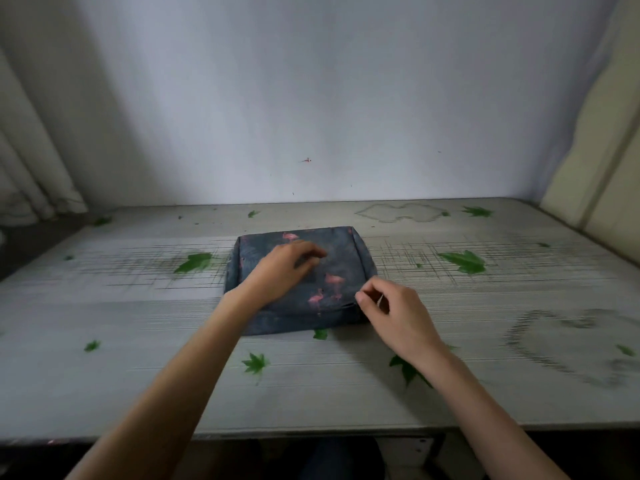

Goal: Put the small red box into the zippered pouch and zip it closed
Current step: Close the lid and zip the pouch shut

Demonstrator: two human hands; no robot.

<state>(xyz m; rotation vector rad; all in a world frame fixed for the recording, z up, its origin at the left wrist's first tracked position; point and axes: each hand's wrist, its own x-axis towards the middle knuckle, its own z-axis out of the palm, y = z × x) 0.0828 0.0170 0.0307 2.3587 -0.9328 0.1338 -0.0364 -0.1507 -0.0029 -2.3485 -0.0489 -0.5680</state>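
Note:
A dark blue-grey zippered pouch [341, 268] printed with pink flamingos lies flat in the middle of the table. My left hand [282, 268] rests on top of the pouch with its fingers loosely bent, pressing the fabric. My right hand [391, 311] is at the pouch's near right corner, thumb and forefinger pinching what looks like the zipper pull [379, 301] at the end of the zipper line. No red box is in view.
The white table [138, 341] carries printed green leaves and grey sketch marks. A pale wall stands behind it, a curtain [31, 174] hangs at the left, and a cream panel [602, 161] leans at the right. The table's front edge runs below my forearms.

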